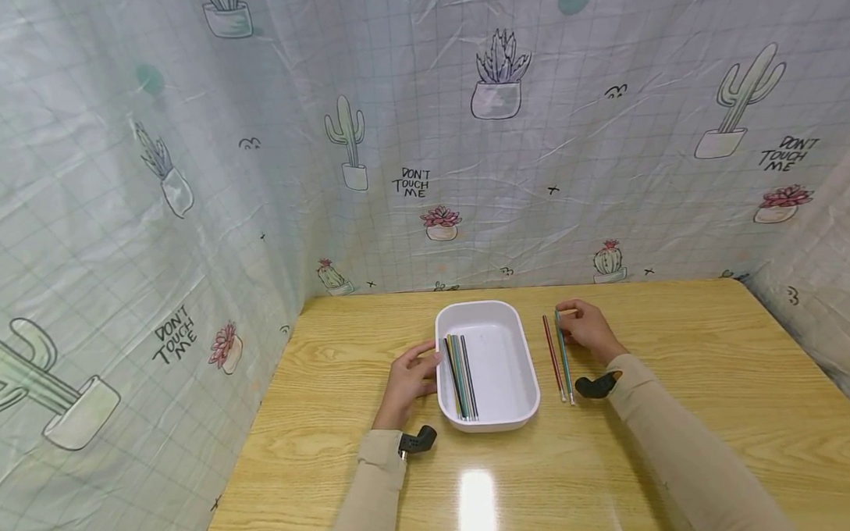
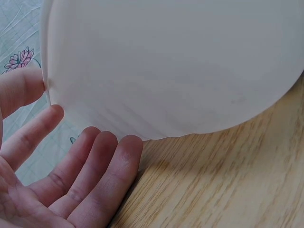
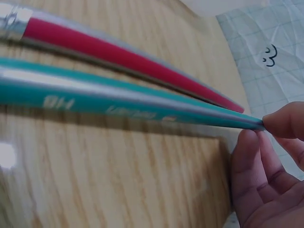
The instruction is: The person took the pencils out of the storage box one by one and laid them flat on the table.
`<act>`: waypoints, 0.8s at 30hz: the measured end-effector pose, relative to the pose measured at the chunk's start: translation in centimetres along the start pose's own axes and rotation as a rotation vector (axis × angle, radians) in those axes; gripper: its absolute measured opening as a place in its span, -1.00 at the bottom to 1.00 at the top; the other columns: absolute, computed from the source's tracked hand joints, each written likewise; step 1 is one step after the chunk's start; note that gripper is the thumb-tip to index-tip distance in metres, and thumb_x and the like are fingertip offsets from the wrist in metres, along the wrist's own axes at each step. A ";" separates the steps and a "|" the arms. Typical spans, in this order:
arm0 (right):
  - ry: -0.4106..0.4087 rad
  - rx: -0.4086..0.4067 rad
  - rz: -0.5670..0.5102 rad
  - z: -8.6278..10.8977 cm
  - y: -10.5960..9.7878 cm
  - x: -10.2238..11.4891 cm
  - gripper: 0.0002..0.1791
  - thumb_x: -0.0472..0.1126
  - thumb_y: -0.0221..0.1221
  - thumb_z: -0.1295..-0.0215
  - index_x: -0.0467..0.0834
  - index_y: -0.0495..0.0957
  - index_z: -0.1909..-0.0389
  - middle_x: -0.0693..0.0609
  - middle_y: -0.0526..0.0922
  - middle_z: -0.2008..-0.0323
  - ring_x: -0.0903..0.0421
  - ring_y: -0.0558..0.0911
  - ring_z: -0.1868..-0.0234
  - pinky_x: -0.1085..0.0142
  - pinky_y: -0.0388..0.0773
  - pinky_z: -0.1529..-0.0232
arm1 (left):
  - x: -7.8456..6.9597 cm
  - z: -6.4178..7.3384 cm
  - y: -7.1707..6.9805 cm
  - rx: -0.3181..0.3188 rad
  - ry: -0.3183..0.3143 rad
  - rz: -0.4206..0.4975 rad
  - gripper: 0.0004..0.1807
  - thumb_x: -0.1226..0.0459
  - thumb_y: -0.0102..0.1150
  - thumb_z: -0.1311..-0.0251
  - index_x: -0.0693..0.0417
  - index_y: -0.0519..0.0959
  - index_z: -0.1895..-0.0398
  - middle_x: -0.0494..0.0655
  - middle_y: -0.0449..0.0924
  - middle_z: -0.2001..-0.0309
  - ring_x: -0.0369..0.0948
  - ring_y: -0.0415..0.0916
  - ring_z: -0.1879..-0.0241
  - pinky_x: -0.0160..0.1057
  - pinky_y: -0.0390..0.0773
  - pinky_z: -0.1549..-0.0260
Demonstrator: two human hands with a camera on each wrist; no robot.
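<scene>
A white plastic tray [image 1: 495,372] stands on the wooden table, with several pencils [image 1: 460,377] lying side by side along its left part. My left hand [image 1: 410,379] holds the tray's left side. In the left wrist view the thumb crosses the tray's rim [image 2: 46,57] and the other fingertips [image 2: 129,145] rest at its outer wall. To the right of the tray, my right hand [image 1: 585,330] pinches the far end of a teal pencil [image 1: 565,358]. The right wrist view shows "HB" printed on this teal pencil [image 3: 95,92]. A red pencil [image 1: 553,359] lies just left of it.
The wooden table [image 1: 696,381] reaches back to a hanging sheet [image 1: 507,192] printed with cacti, which also lines the left and right sides. A black wrist device [image 1: 418,440] is on my left wrist, another [image 1: 595,385] on my right.
</scene>
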State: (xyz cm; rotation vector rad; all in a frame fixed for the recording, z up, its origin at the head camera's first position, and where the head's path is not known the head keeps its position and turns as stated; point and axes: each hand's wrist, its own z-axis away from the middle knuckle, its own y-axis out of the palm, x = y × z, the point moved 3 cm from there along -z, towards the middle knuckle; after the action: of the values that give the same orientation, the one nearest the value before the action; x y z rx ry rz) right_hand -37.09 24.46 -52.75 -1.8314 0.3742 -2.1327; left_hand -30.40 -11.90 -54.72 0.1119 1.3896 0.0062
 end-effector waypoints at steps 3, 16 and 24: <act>-0.001 -0.028 0.020 -0.2 0.2 -0.2 -0.54 -0.29 0.01 -0.49 -0.33 0.39 -0.35 -0.14 0.56 0.11 0.16 0.55 0.33 0.37 0.67 0.32 | 0.0 0.0 0.0 -0.004 -0.007 0.003 -0.50 0.18 0.31 -0.36 0.05 0.55 -0.33 0.18 0.64 -0.02 -0.21 0.68 0.22 -0.21 0.79 0.27; -0.021 -0.070 0.091 -0.1 0.7 -0.4 -0.56 -0.30 0.04 -0.46 -0.35 0.44 -0.29 -0.28 0.62 0.06 0.12 0.60 0.37 0.34 0.61 0.40 | -0.1 0.1 0.1 -0.005 -0.001 0.010 -0.51 0.19 0.32 -0.36 0.05 0.55 -0.33 0.20 0.65 -0.04 -0.22 0.69 0.23 -0.22 0.80 0.28; -0.024 -0.064 0.054 -0.1 0.6 -0.6 -0.56 -0.28 0.03 -0.49 -0.36 0.43 -0.31 -0.30 0.60 0.01 0.12 0.60 0.35 0.34 0.59 0.39 | -0.1 0.1 0.1 -0.011 -0.006 0.003 -0.52 0.18 0.32 -0.36 0.03 0.57 -0.32 0.14 0.66 -0.01 -0.23 0.69 0.24 -0.24 0.79 0.29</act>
State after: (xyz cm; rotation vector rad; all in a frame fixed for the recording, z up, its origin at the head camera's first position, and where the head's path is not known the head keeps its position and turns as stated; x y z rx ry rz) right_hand -37.07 24.08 -53.53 -1.8582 0.4867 -2.0834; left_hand -30.29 -11.84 -54.61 0.1045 1.3830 0.0162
